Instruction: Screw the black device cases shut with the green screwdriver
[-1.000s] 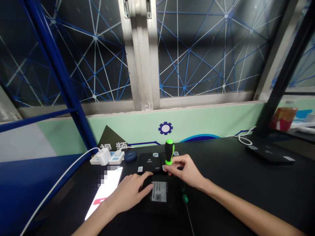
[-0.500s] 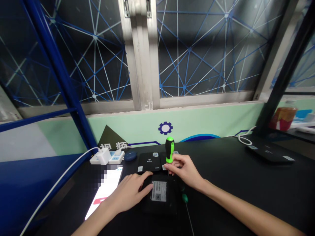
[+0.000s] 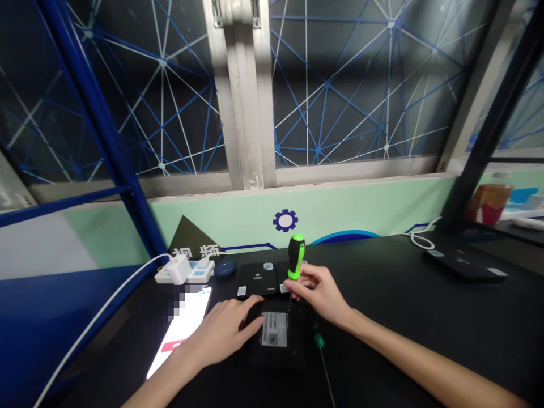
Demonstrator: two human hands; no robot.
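A flat black box with a white label (image 3: 275,331) lies on the black table (image 3: 408,317). My left hand (image 3: 227,330) rests flat on the box's left part, fingers stretched out. My right hand (image 3: 319,293) pinches the lower end of a black and green screwdriver (image 3: 295,258), which stands almost upright with its tip on the far edge of the box. The handle leans slightly to the right.
Two more black boxes (image 3: 257,280) lie just behind. A lit phone (image 3: 181,331) lies to the left, a white power strip with charger (image 3: 183,273) and cable behind it. A second thin green-handled screwdriver (image 3: 323,357) lies beside the box. Another black device (image 3: 463,263) sits far right.
The screwdriver handle has tipped slightly to the right and my right hand's fingers have shifted a little on its base. My left hand stays on the box.
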